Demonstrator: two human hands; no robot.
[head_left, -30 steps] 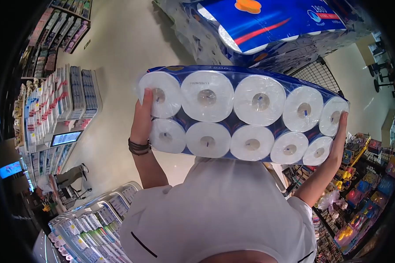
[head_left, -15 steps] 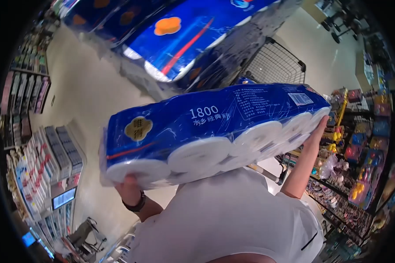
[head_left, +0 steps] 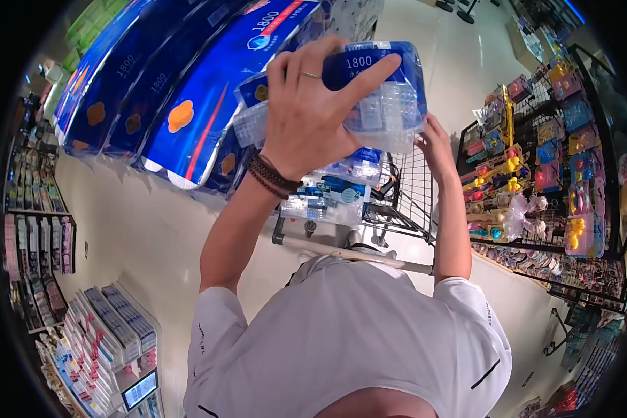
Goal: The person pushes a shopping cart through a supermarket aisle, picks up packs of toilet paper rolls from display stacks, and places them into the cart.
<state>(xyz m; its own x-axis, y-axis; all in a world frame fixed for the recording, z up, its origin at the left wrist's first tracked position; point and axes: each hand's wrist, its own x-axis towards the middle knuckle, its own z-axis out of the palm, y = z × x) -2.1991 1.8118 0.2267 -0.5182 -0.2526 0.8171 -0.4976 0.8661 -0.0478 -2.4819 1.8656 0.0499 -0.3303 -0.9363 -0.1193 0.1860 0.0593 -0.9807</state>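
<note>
A blue plastic-wrapped toilet paper pack [head_left: 390, 87] marked 1800 is held out in front of me at upper centre, above a shopping cart [head_left: 407, 209]. Across its near side lies my left hand [head_left: 310, 104], closed on it with one finger stretched along the top. My right hand [head_left: 437, 143] is at the pack's right lower edge, its fingers bent against the wrapping. Below the left wrist, a clear pack with a blue label [head_left: 334, 189] sits by the cart. Part of the pack is hidden behind my left hand.
A tall stack of blue toilet paper packs [head_left: 181, 115] stands at upper left, close to my left arm. On the right is a rack of hanging toys [head_left: 522, 174]. A display of boxed goods [head_left: 111, 327] stands at lower left. The cart's handle [head_left: 355, 256] crosses before my waist.
The toilet paper pack has moved away from my chest, up and forward over the cart, and turned. My left hand has shifted from its lower left end to across it.
</note>
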